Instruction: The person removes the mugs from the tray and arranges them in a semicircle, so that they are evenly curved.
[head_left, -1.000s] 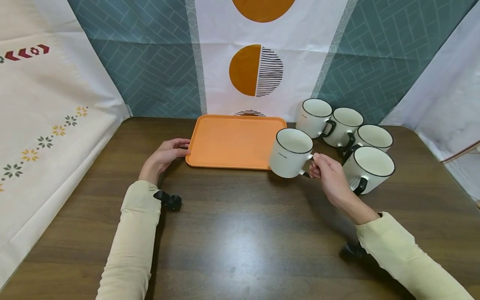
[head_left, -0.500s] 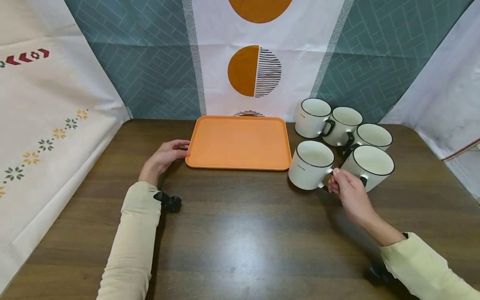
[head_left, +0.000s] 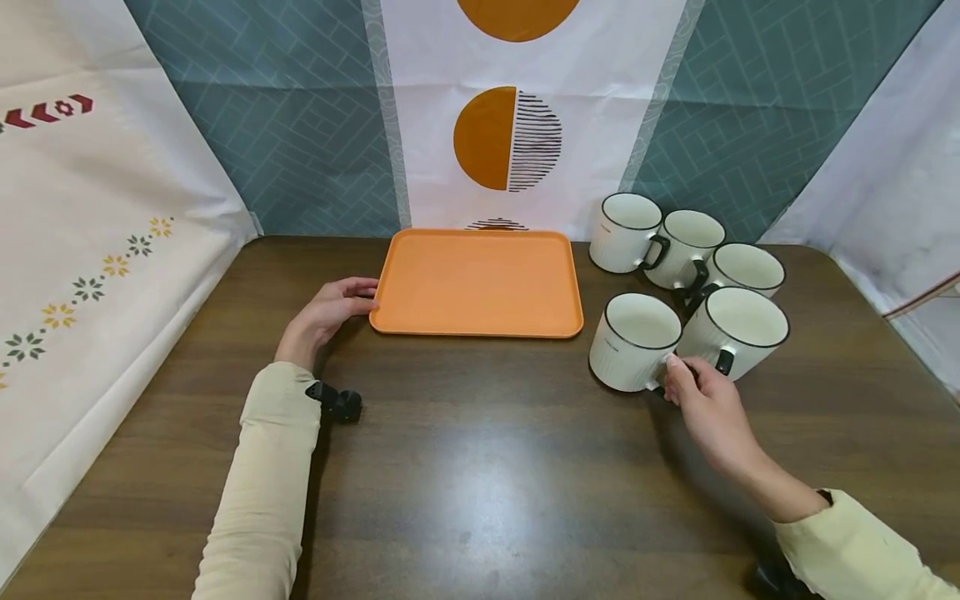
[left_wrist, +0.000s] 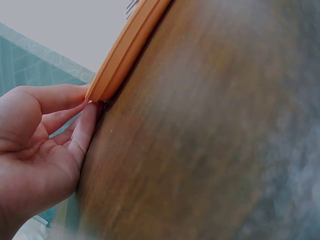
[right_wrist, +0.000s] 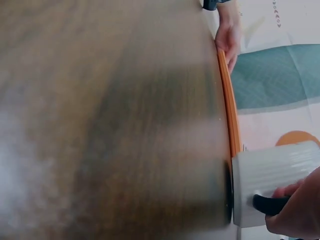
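Observation:
In the head view my right hand pinches the black handle of a white ribbed mug with a dark rim. That mug stands upright, right of the orange tray, its base right at the tabletop. In the right wrist view, thumb and fingers close on the handle at the side of the mug. My left hand is at the left edge of the tray. Up close in the left wrist view, the left hand pinches the rim of the tray between thumb and finger.
Several more white mugs with black handles cluster at the back right, among them a near mug beside the held one and a far mug by the back cloth. The wooden table runs towards me.
My right hand has carried its mug from over the tray's right front corner rightwards and towards me, down beside the near mug. The left hand stays at the tray.

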